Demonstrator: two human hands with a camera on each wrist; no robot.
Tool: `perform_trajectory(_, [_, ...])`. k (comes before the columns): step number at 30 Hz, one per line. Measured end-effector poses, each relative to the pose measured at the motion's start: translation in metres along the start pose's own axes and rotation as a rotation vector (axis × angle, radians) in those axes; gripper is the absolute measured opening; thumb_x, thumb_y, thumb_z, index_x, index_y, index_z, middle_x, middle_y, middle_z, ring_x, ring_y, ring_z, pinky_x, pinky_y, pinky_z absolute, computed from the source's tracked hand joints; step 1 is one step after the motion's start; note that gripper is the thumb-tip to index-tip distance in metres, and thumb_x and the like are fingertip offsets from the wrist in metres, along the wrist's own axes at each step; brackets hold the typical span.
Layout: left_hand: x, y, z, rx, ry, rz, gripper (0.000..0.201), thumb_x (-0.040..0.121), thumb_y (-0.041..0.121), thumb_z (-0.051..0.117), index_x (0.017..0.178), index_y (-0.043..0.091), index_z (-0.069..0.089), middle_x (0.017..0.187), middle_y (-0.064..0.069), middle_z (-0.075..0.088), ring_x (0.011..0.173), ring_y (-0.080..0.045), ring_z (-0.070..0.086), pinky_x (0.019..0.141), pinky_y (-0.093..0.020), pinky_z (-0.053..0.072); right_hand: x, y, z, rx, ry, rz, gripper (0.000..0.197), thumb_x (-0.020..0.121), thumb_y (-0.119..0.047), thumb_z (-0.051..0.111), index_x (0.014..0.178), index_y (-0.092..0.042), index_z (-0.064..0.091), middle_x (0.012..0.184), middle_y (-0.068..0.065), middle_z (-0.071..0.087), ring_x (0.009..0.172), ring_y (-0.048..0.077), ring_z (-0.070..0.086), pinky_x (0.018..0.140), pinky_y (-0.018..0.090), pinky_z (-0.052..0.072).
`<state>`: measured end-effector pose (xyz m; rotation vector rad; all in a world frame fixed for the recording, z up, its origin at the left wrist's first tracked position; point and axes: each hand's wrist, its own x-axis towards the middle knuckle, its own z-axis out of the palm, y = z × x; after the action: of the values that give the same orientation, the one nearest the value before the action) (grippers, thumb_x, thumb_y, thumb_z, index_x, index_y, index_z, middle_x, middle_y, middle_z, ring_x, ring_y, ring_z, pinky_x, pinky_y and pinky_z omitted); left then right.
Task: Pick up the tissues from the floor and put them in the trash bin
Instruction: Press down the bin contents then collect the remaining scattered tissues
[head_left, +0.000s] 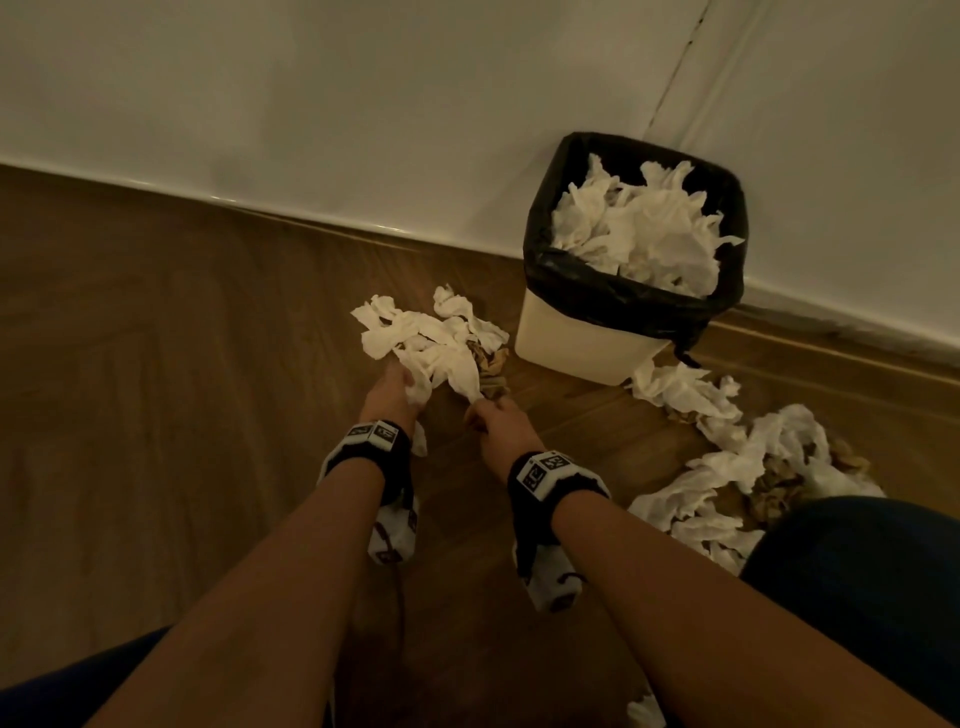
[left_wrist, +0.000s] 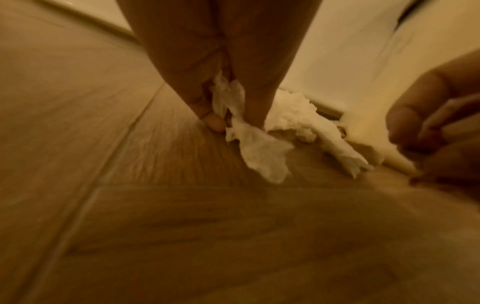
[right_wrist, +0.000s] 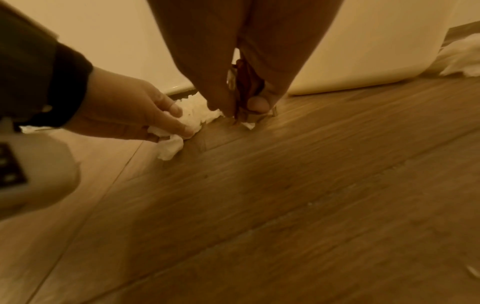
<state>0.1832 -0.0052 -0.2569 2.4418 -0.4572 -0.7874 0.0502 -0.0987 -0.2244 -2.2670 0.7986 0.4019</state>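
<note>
Two hands gather one tissue clump (head_left: 434, 338) on the wooden floor (head_left: 182, 374) beside the trash bin (head_left: 587, 338): left hand (head_left: 389, 392) and right hand (head_left: 491, 415) each have fingers clamped on paper. Next, lift and drop it into the nearly full bin against the white wall (head_left: 311, 104); more tissues (head_left: 727, 452) remain.

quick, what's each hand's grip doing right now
Left hand: fingers curled round white tissues on the floor.
Right hand: pinching tissue and brownish paper.
</note>
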Motion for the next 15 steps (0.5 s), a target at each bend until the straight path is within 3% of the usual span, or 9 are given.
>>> perform_trajectory(2, [0.001, 0.001, 0.002, 0.035, -0.019, 0.058, 0.047, 0.090, 0.004, 0.046, 0.132, 0.023, 0.036, 0.122, -0.017, 0.052, 0.106, -0.034, 0.055, 0.083, -0.040, 0.048, 0.001, 0.001, -0.001, 0.025, -0.006, 0.010, 0.043, 0.091, 0.008, 0.040, 0.119, -0.019, 0.057, 0.141, 0.015, 0.032, 0.123, 0.034, 0.045, 0.102, 0.034, 0.041])
perform_trajectory(5, [-0.001, 0.004, 0.001, 0.230, -0.102, 0.034, 0.057, 0.089, 0.007, 0.052, 0.142, 0.017, 0.033, 0.143, -0.015, 0.034, 0.127, -0.034, 0.040, 0.103, -0.039, 0.038, 0.000, -0.005, -0.010, 0.063, 0.052, 0.024, 0.028, 0.093, -0.005, 0.048, 0.111, -0.018, 0.066, 0.136, 0.014, 0.040, 0.123, 0.031, 0.047, 0.100, 0.028, 0.037])
perform_trajectory(7, [-0.005, 0.005, -0.003, 0.206, -0.068, 0.005, 0.044, 0.093, 0.010, 0.047, 0.136, 0.012, 0.041, 0.143, -0.015, 0.033, 0.126, -0.033, 0.040, 0.103, -0.037, 0.036, -0.003, -0.013, -0.020, 0.103, 0.110, 0.015, 0.024, 0.091, -0.010, 0.055, 0.112, -0.016, 0.066, 0.128, 0.011, 0.048, 0.116, 0.026, 0.052, 0.094, 0.024, 0.039])
perform_trajectory(10, [-0.017, 0.013, -0.013, 0.217, -0.025, 0.008, 0.033, 0.099, 0.015, 0.036, 0.129, 0.010, 0.047, 0.136, -0.009, 0.045, 0.130, -0.028, 0.035, 0.109, -0.034, 0.023, -0.008, -0.027, -0.044, 0.256, 0.126, -0.003, 0.034, 0.091, -0.005, 0.051, 0.122, -0.013, 0.061, 0.134, 0.010, 0.050, 0.120, 0.023, 0.050, 0.091, 0.022, 0.041])
perform_trajectory(13, [-0.028, 0.030, -0.028, 0.202, -0.036, -0.021, 0.032, 0.099, 0.009, 0.037, 0.127, 0.002, 0.049, 0.131, -0.017, 0.052, 0.122, -0.032, 0.047, 0.101, -0.036, 0.037, -0.017, -0.039, -0.071, 0.367, 0.106, -0.039, 0.038, 0.093, -0.002, 0.045, 0.127, -0.014, 0.057, 0.136, 0.008, 0.051, 0.122, 0.023, 0.050, 0.089, 0.022, 0.043])
perform_trajectory(15, [-0.036, 0.046, -0.038, 0.098, -0.006, -0.024, 0.031, 0.099, 0.009, 0.038, 0.126, -0.001, 0.048, 0.129, -0.021, 0.052, 0.119, -0.035, 0.050, 0.098, -0.039, 0.040, -0.027, -0.048, -0.090, 0.420, 0.164, -0.083, 0.035, 0.094, -0.001, 0.044, 0.123, -0.013, 0.059, 0.130, 0.009, 0.056, 0.117, 0.024, 0.054, 0.089, 0.023, 0.046])
